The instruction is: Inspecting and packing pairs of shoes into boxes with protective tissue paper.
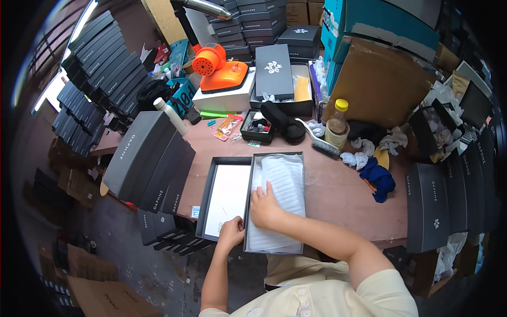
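Foam [288, 195] lies in the box [274, 251] on the counter [343, 201], the right hand [266, 210] on it, fingers partly spread. The left hand [232, 232] curls at the tray [231, 160] beside the box; whether it pinches, I cannot tell.

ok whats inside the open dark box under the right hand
A white, ribbed sheet of wrap lies across most of the box, with the right hand on it. The wrap covers the box floor, so anything beneath cannot be seen.

open box [206, 201]: matt card | sheet [228, 190]: smooth paper | wrap [288, 203]: ribbed, probably foam | orange device [226, 77]: glossy plastic
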The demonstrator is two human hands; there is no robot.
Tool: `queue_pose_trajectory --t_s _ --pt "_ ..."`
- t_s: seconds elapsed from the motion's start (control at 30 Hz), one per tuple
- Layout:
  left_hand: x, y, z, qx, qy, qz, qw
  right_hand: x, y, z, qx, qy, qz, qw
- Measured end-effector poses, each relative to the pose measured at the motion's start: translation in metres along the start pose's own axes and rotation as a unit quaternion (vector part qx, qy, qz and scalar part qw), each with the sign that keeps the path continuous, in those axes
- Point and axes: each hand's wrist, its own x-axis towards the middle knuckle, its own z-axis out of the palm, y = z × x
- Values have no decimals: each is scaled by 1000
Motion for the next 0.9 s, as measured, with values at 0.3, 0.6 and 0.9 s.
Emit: queue_pose_trajectory --t_s 0.3,0.6,0.9 --pt "-71 82 -94 -6 287 53 957 -56 59 -80 301 201 -75 929" --pt "-109 146 -76 -555 294 86 773 -137 105 -92 816 354 19 457" --pt "17 42 -3 -584 -57 135 799 -112 71 14 840 240 274 403"
